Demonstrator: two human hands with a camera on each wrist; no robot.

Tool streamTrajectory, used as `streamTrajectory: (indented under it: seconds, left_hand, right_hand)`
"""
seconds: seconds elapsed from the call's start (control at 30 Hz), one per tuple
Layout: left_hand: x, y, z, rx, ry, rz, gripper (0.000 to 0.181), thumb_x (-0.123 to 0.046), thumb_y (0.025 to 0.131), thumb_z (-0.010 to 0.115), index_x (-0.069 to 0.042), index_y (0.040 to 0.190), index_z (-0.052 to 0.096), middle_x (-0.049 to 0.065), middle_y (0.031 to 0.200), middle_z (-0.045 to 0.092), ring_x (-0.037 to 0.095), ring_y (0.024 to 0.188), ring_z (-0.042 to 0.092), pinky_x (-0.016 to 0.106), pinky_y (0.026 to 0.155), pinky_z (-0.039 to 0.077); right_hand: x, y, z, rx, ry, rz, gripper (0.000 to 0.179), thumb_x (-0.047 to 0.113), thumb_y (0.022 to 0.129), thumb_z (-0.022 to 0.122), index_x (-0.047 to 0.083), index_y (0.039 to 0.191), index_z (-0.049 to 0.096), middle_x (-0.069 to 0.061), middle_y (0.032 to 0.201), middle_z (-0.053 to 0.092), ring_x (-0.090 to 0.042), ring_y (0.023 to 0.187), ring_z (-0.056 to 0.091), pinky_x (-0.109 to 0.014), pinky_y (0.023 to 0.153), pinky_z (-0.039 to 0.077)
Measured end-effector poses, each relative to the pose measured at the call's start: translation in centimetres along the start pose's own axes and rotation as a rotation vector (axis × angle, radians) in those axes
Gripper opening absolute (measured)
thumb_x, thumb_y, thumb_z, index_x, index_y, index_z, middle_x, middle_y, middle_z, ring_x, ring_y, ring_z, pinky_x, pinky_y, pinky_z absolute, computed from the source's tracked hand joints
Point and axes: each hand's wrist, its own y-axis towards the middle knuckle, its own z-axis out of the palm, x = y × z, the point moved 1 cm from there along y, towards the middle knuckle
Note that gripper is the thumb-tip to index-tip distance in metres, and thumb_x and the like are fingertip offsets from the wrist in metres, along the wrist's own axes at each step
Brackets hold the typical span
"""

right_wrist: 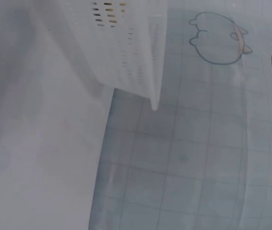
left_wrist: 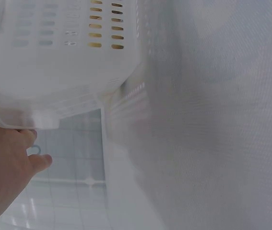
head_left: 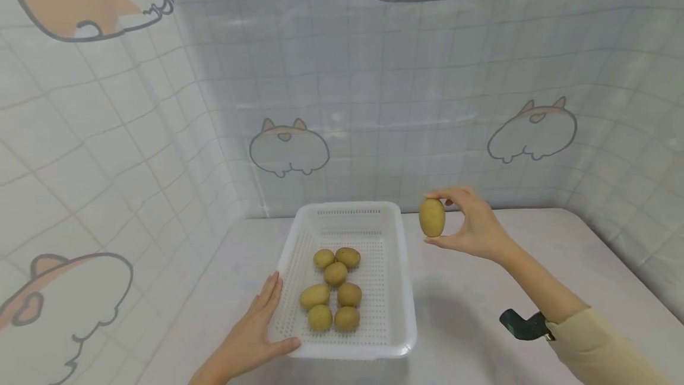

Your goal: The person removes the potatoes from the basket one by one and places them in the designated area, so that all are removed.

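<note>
Tabletop point(head_left: 561, 242), perforated basket point(head_left: 408, 308), oval potato point(head_left: 432, 217)

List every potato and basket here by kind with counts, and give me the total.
Perforated white plastic basket: 1
Potatoes: 8 (7 in the basket, 1 held in the right hand)
Total: 9
</note>
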Motion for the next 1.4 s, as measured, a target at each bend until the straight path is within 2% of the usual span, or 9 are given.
streamTrajectory:
  seconds: [0.27, 0.5, 0.73, 0.87, 1.07, 1.2, 1.4]
  left_hand:
    - [-0.1, 0.1, 0.0, 0.004, -0.008, 0.008, 0.113, -0.051, 0.073, 0.078, 0.009, 0.148, 0.020, 0.022, 0.157, 0.013, 0.042, 0.140, 0.020, 0.063, 0.104, 0.024]
    - [-0.3, 0.1, -0.1, 0.004, -0.013, 0.002, 0.112, -0.053, 0.073, 0.077, 0.008, 0.149, 0.021, 0.022, 0.157, 0.013, 0.042, 0.141, 0.020, 0.062, 0.104, 0.024]
    - [-0.2, 0.1, -0.1, 0.001, 0.001, -0.001, 0.112, -0.055, 0.074, 0.076, 0.006, 0.149, 0.021, 0.021, 0.158, 0.014, 0.040, 0.141, 0.021, 0.061, 0.104, 0.024]
    - [-0.1, 0.1, -0.1, -0.001, 0.008, -0.002, 0.112, -0.055, 0.073, 0.076, 0.006, 0.150, 0.021, 0.020, 0.158, 0.014, 0.040, 0.141, 0.021, 0.058, 0.106, 0.023]
    - [-0.1, 0.1, -0.2, 0.004, 0.007, -0.003, 0.113, -0.054, 0.073, 0.077, 0.006, 0.150, 0.020, 0.021, 0.158, 0.013, 0.041, 0.140, 0.021, 0.061, 0.105, 0.024]
    - [0.0, 0.1, -0.1, 0.014, -0.001, -0.013, 0.113, -0.054, 0.073, 0.077, 0.006, 0.150, 0.019, 0.020, 0.158, 0.012, 0.041, 0.141, 0.020, 0.059, 0.107, 0.022]
    - [0.0, 0.1, 0.0, 0.024, 0.007, -0.019, 0.113, -0.054, 0.073, 0.076, 0.006, 0.150, 0.019, 0.020, 0.158, 0.011, 0.040, 0.141, 0.020, 0.060, 0.105, 0.023]
  right_hand:
    - [-0.8, -1.2, -0.9, -0.008, -0.024, 0.016, 0.079, 0.019, 0.051, 0.096, 0.015, 0.122, 0.062, 0.004, 0.108, 0.061, -0.016, 0.094, 0.051, -0.026, 0.079, 0.048]
    - [-1.6, -2.1, -1.1, -0.001, -0.049, 0.043, 0.079, 0.020, 0.050, 0.096, 0.013, 0.121, 0.061, 0.003, 0.107, 0.061, -0.016, 0.094, 0.050, -0.034, 0.075, 0.046]
    - [-2.3, -2.9, -1.1, -0.007, -0.045, 0.038, 0.079, 0.016, 0.050, 0.096, 0.012, 0.121, 0.061, 0.002, 0.110, 0.062, -0.013, 0.093, 0.047, -0.031, 0.075, 0.043]
    - [-2.7, -3.2, -1.1, -0.008, -0.050, 0.050, 0.079, 0.013, 0.050, 0.096, 0.012, 0.121, 0.061, 0.001, 0.108, 0.062, -0.014, 0.092, 0.047, -0.033, 0.073, 0.042]
    - [-3.3, -3.8, -0.9, -0.005, -0.059, 0.065, 0.079, 0.013, 0.050, 0.096, 0.011, 0.120, 0.061, 0.001, 0.106, 0.063, -0.016, 0.091, 0.047, -0.036, 0.070, 0.042]
    - [-3.8, -4.2, -0.6, 0.003, -0.048, 0.085, 0.079, 0.014, 0.050, 0.096, 0.010, 0.120, 0.060, 0.002, 0.107, 0.062, -0.013, 0.091, 0.046, -0.037, 0.071, 0.042]
    - [-4.5, -5.0, 0.2, 0.030, -0.031, 0.137, 0.077, 0.014, 0.052, 0.095, 0.011, 0.121, 0.059, 0.000, 0.110, 0.061, -0.018, 0.092, 0.048, -0.041, 0.072, 0.041]
